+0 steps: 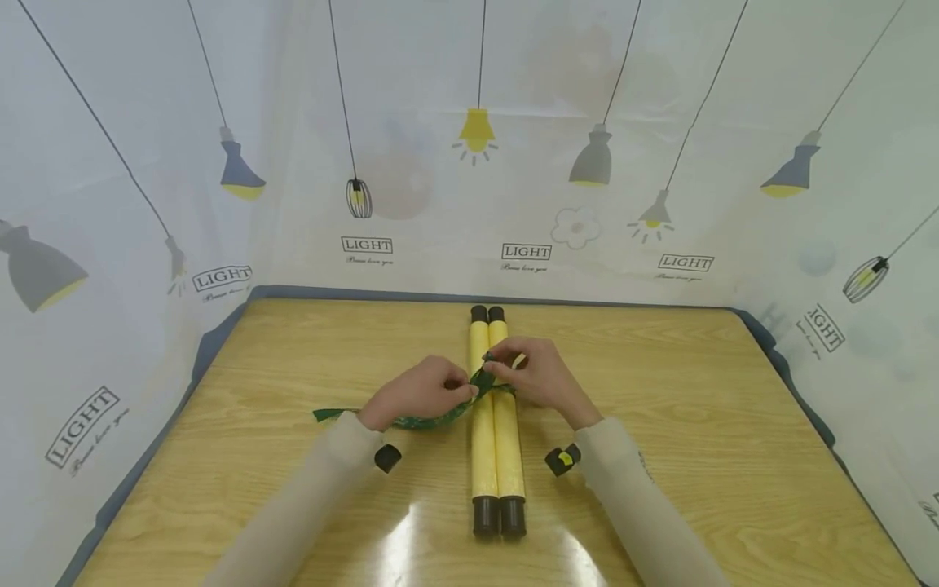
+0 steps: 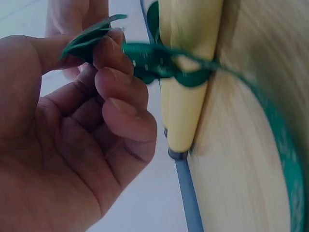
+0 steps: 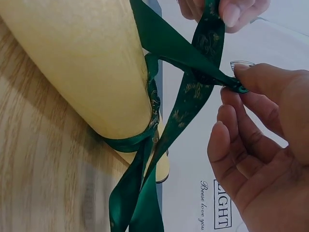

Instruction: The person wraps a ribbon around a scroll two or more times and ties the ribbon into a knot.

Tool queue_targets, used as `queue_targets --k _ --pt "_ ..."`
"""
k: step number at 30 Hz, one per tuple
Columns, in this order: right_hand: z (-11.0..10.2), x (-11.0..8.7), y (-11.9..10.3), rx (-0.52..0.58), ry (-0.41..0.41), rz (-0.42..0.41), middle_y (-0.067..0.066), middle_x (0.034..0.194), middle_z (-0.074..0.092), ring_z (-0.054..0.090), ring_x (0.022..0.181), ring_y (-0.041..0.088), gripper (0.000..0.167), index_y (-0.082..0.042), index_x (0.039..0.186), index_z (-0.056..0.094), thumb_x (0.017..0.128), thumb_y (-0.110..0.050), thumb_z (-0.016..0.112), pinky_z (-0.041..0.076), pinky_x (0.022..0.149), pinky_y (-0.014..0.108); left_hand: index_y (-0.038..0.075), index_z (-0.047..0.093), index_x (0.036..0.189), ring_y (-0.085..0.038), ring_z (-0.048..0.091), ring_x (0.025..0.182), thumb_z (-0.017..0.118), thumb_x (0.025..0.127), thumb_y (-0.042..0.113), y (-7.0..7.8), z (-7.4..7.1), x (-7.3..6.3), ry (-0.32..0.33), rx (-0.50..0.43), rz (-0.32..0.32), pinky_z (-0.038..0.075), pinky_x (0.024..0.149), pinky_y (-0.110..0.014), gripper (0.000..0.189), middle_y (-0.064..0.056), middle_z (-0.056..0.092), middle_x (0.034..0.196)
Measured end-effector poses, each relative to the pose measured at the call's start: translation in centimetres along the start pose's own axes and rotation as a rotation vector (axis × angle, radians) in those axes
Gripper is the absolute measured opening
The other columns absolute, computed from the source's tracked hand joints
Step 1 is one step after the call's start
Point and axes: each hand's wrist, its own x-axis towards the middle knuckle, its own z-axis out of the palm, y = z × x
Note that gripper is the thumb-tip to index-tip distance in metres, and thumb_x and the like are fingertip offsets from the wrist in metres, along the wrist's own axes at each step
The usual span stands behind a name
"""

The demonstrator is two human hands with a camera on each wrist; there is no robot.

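Note:
Two yellow tubes (image 1: 484,456) with black end caps lie side by side on the table, pointing away from me. A green ribbon (image 3: 193,96) with gold print is wrapped around them near the middle, and its loose lengths cross above. My left hand (image 1: 433,390) pinches one part of the ribbon between thumb and forefinger, just left of the tubes. On the other side, my right hand (image 1: 539,373) pinches another part between thumb and fingertips. One ribbon tail (image 1: 326,414) trails left over the table, passing behind the left wrist. Fingers partly hide the crossing in the head view.
The wood-grain table (image 1: 660,456) has a blue-grey edge (image 1: 513,297) at the back and sides. White sheeting (image 1: 440,65) printed with lamps surrounds it on three sides. A black wrist device (image 1: 387,458) sits at the left sleeve, another (image 1: 562,461) at the right.

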Motion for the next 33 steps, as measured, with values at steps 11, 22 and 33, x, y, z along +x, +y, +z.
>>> queue_targets --k 11,22,33 --pt "-0.1 0.2 0.2 -0.009 0.000 -0.013 -0.004 0.091 0.075 0.066 0.083 0.010 0.012 -0.016 0.104 0.078 0.096 -0.025 0.075 0.055 0.073 0.028 0.017 0.056 0.062 -0.006 0.038 0.044 0.056 0.107 0.023 3.0 4.1 0.8 -0.035 -0.102 0.048 0.036 0.050 -0.022 0.045 0.008 0.047 0.052" --pt "-0.3 0.1 0.0 -0.027 -0.009 -0.034 -0.003 0.091 0.075 0.065 0.082 0.010 0.014 -0.015 0.106 0.078 0.096 -0.025 0.075 0.055 0.074 0.028 0.018 0.057 0.061 -0.003 0.034 0.043 0.065 0.103 0.030 4.7 7.4 1.8 -0.045 -0.094 0.082 0.031 0.047 -0.018 0.044 0.011 0.040 0.049" --pt "-0.3 -0.1 0.2 -0.012 -0.026 -0.057 -0.001 0.093 0.074 0.065 0.084 0.011 0.015 -0.014 0.108 0.078 0.096 -0.024 0.074 0.056 0.075 0.029 0.017 0.082 0.100 -0.004 0.037 0.044 0.069 0.100 0.037 4.1 6.4 1.5 -0.089 -0.060 0.017 0.035 0.049 -0.020 0.024 0.009 0.052 0.052"
